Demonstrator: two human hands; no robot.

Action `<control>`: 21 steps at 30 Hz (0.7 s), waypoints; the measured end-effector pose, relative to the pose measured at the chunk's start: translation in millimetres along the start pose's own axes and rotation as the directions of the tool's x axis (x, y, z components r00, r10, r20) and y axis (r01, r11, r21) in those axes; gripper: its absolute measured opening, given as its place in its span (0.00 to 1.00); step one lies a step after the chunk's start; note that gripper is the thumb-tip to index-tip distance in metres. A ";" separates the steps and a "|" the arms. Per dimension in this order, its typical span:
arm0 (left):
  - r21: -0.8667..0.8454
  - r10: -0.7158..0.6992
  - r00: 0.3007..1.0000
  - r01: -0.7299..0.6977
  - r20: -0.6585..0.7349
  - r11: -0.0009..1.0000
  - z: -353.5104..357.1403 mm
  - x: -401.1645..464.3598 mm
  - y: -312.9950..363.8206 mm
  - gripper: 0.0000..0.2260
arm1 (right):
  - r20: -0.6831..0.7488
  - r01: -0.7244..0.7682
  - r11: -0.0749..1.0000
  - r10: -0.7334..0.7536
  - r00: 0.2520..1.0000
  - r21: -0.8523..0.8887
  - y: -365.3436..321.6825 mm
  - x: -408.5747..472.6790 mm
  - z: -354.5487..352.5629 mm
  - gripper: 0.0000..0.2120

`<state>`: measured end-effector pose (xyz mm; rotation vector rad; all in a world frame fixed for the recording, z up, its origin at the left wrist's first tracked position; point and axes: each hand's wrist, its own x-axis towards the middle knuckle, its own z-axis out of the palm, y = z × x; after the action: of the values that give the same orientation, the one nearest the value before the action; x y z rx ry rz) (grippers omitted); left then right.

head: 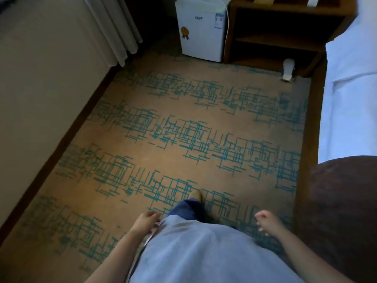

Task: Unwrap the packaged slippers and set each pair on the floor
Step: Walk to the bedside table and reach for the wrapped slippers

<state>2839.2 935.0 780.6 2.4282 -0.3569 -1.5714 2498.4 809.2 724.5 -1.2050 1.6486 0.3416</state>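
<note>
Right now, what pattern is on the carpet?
Tan carpet with teal crosshatch lines, seen in the head view.

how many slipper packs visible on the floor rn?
1. A white slipper package stands on the carpet at the far right, against the foot of the wooden nightstand, beside the bed. More may be hidden. Left hand and right hand hold nothing.
</note>
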 end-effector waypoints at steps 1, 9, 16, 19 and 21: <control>0.003 0.001 1.000 -0.001 0.011 1.000 -13.1 9.4 21.9 0.07 | -0.014 -0.005 1.000 0.005 1.000 0.004 -5.1 2.0 1.0 0.14; 0.012 0.119 0.993 -0.119 0.016 0.993 -77.9 86.9 187.9 0.05 | -0.123 -0.130 0.953 0.169 0.978 0.275 -58.4 26.7 -6.0 0.06; -0.005 0.138 0.985 -0.139 0.106 0.990 -40.5 132.8 290.9 0.09 | -0.022 -0.231 0.908 0.254 0.967 0.350 -78.2 94.8 -59.8 0.14; 0.074 0.114 0.983 -0.125 0.142 0.989 -15.8 147.5 338.6 0.07 | 0.013 -0.216 0.902 0.228 0.974 0.374 -100.6 134.6 -117.2 0.13; 0.125 0.094 0.986 -0.112 0.141 0.986 -1.0 155.2 371.3 0.06 | -0.020 -0.225 0.902 0.249 0.968 0.368 -115.7 163.6 -163.2 0.10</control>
<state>2871.9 534.1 765.8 2.3606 -0.6203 -1.7207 2507.1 552.6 695.3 -0.7453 1.8263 0.1352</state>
